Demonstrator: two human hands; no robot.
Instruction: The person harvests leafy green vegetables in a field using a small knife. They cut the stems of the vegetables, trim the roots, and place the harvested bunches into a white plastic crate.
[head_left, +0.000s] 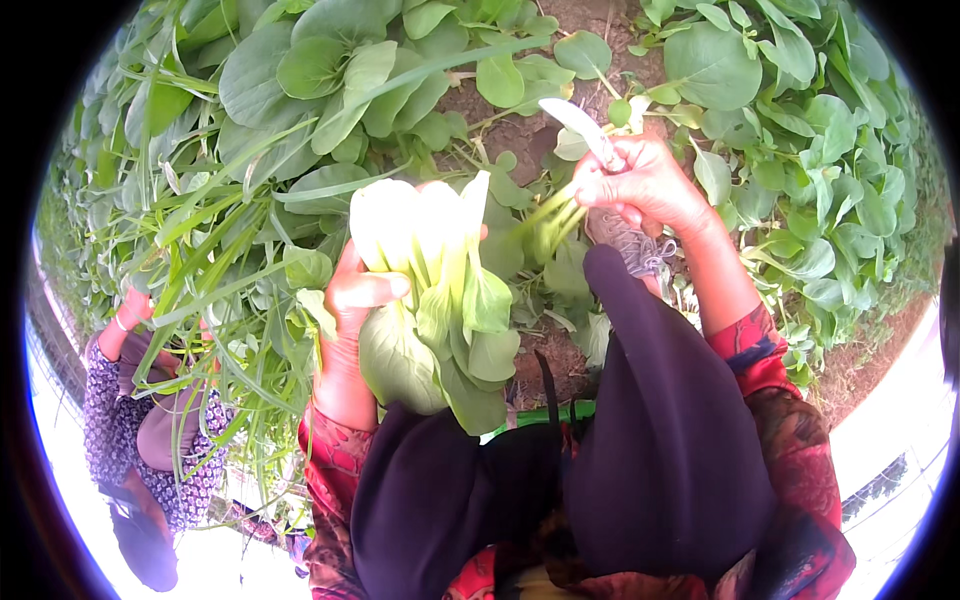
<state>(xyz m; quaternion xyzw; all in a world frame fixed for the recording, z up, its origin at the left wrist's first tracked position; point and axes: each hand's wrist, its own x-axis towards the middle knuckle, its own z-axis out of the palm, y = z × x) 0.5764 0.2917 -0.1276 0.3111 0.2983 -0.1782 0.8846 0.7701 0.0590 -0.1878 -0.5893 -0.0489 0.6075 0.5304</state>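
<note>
My left hand (367, 292) grips several heads of bok choy (442, 300), their pale stem bases up and the green leaves hanging down over my lap. To its right, above my shoe, my right hand (637, 180) is closed around a small knife (579, 122) with a curved, pale blade that points up and to the left. Green stalks (555, 217) also hang from this hand, their leaves low among the plants; whether they are cut cannot be told. The knife's handle is mostly hidden by my fingers.
Leafy bok choy plants (712, 64) grow on both sides of a strip of bare soil (517, 139). Long grass blades (225, 255) lean in from the left. My laced shoe (630, 240) stands among the plants. A co-worker (157, 435) in a patterned top is at the far left.
</note>
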